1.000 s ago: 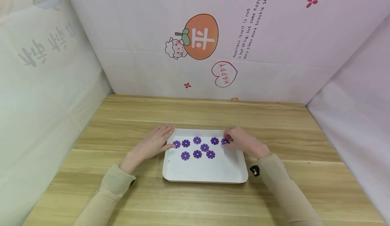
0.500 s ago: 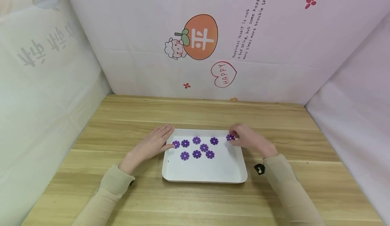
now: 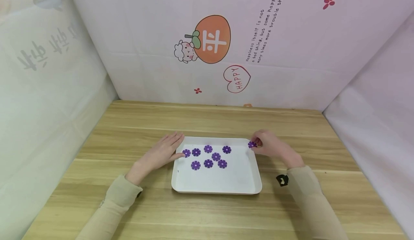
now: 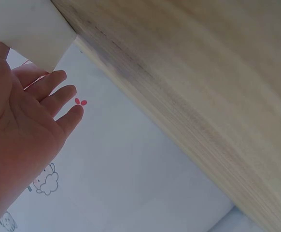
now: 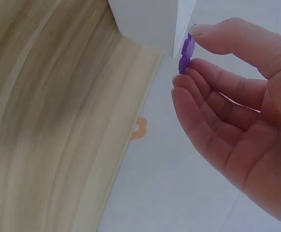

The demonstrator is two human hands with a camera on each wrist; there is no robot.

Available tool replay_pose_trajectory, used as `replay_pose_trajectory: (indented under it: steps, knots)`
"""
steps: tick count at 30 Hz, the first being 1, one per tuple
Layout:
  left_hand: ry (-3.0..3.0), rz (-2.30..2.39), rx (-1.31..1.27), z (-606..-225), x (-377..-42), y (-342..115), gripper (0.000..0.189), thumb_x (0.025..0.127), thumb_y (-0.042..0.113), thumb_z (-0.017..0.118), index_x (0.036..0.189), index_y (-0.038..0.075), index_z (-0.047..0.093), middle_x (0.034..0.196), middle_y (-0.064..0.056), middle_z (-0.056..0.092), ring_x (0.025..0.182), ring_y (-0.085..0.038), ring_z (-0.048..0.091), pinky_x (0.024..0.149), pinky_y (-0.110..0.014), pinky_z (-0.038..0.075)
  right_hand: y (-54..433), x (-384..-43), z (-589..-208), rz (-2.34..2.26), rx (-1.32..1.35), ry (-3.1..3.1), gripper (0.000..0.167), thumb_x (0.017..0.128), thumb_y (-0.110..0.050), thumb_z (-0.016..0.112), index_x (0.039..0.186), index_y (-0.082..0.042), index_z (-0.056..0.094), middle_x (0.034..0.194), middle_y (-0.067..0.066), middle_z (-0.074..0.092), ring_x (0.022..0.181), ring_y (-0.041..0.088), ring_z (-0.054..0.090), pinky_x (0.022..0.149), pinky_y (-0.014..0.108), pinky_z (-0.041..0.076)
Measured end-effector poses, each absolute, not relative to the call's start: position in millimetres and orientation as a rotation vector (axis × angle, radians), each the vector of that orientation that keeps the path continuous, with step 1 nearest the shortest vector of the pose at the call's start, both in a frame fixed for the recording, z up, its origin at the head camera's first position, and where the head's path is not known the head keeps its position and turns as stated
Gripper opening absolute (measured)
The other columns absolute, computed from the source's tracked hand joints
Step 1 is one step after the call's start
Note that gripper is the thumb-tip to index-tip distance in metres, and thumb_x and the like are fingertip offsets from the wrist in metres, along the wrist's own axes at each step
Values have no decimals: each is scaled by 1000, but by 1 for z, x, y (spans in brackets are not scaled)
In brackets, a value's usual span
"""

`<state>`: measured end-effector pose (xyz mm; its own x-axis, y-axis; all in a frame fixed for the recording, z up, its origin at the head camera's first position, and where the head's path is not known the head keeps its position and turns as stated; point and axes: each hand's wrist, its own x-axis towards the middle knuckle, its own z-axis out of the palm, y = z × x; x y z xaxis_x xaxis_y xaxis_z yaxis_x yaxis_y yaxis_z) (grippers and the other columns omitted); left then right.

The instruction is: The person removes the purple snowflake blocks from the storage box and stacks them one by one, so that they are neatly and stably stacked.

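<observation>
A white tray (image 3: pixel 216 182) lies on the table, with several flat purple snowflake building discs (image 3: pixel 208 163) loose inside. My right hand (image 3: pixel 271 144) pinches one purple snowflake disc (image 3: pixel 252 144) between thumb and fingers, over the tray's far right corner. Edge-on, this held disc (image 5: pixel 186 52) shows beside the tray corner (image 5: pixel 147 24) in the right wrist view. At the far left corner, my left hand (image 3: pixel 160 152) holds the tray's rim, thumb inside over a disc (image 3: pixel 186 153) and fingers on the outer side. The left wrist view shows those fingers (image 4: pixel 56 96) against the tray wall (image 4: pixel 29 29).
The wooden table (image 3: pixel 152 211) extends around the tray. White printed cloth (image 3: pixel 155 74) stands as a wall behind it, with more cloth on both sides. A dark wrist strap piece (image 3: pixel 282 180) shows beneath the right cuff.
My right hand has moved right and slightly away, carrying the pinched disc from inside the tray to its far right corner. The left hand and the other discs stay put.
</observation>
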<state>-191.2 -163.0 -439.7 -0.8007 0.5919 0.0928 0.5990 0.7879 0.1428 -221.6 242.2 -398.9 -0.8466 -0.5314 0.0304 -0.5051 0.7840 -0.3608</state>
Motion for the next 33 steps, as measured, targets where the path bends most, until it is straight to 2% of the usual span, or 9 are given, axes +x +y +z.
replay_pose_trajectory:
  steps: [11, 22, 33]
  knots:
    - [-2928, -263, -973, -440, -191, -163, 73, 99, 45, 54, 151, -3, 35, 158, -21, 35, 148, -40, 33, 122, -55, 30, 261, -213, -397, -569, -768, 2912, 15, 82, -7, 75, 92, 1, 69, 85, 8, 68, 76, 15, 60, 67, 27, 54]
    - [-2941, -270, -965, -442, -192, -164, 74, 99, 46, 54, 151, -3, 34, 159, -21, 34, 148, -39, 32, 123, -56, 29, 278, -209, -407, -557, -795, 2976, 15, 77, -4, 76, 88, 2, 69, 81, 9, 69, 73, 16, 62, 65, 23, 56]
    - [-2939, -263, -971, -442, -191, -164, 73, 100, 47, 53, 151, -2, 35, 158, -21, 35, 148, -40, 32, 122, -55, 30, 294, -205, -411, -579, -675, 2950, 14, 78, -4, 75, 89, 2, 68, 82, 10, 69, 75, 18, 63, 66, 24, 56]
